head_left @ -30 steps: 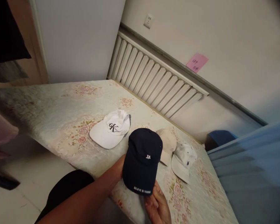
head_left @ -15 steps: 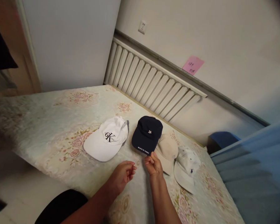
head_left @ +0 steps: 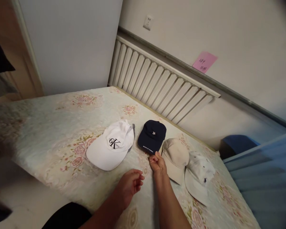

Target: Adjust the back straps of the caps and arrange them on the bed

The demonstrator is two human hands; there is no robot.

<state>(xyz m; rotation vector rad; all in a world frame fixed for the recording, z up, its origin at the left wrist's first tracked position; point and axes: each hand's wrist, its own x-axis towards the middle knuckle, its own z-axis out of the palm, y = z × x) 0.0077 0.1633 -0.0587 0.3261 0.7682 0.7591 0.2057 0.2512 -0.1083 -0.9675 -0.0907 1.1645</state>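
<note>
Navy cap (head_left: 152,136), one, white lettering on brim: on the floral-covered surface (head_left: 50,114), near its radiator-side edge, between white cap (head_left: 111,146) and beige cap (head_left: 175,156). Right hand (head_left: 158,163): thumb and fingers pinched on the navy brim's front edge. Left hand (head_left: 131,187): fingers loosely curled, holding nothing, nearest the white cap. Pale cap (head_left: 199,178), small dark emblem: beside the beige, toward the curtain-side edge.

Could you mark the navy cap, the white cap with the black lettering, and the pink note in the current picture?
Navy cap (head_left: 153,133): head view, small white logo on its crown.
White cap (head_left: 114,143): head view, black lettering on its crown.
Pink note (head_left: 205,62): head view, middle of its face.
</note>
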